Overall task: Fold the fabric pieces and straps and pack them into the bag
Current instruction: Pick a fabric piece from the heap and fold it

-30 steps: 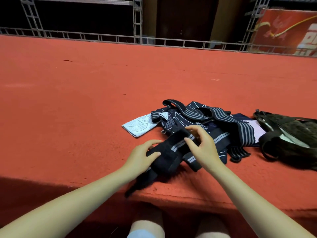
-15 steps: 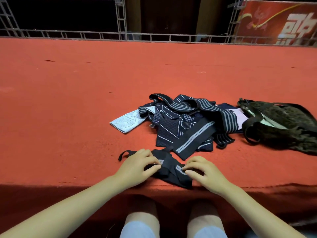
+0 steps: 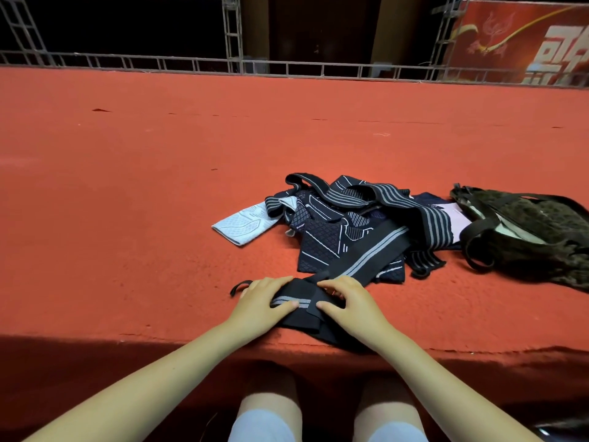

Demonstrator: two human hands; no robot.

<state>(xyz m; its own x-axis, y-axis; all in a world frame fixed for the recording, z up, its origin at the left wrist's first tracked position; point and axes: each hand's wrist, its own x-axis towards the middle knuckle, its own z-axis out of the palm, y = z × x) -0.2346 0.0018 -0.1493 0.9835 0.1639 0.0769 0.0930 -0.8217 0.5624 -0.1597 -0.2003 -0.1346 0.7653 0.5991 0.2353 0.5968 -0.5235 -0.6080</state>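
Note:
A black strap with grey stripes point(image 3: 302, 306) lies folded near the front edge of the red carpeted platform point(image 3: 127, 202). My left hand point(image 3: 259, 306) presses flat on its left part. My right hand point(image 3: 349, 306) presses on its right part, fingers bent over the fold. Behind them sits a pile of dark patterned fabric pieces and striped straps point(image 3: 357, 224), with a pale blue-white piece point(image 3: 243, 223) sticking out to the left. A dark green bag point(image 3: 535, 228) lies open at the right, next to the pile.
A metal truss railing point(image 3: 287, 67) runs along the platform's far edge, with a red banner point(image 3: 526, 39) behind it at the right. My knees show below the platform's front edge point(image 3: 191, 341).
I pulled the black strap off the pile toward the front edge and laid it down. Both hands now press it flat in a tighter fold, closer together than before.

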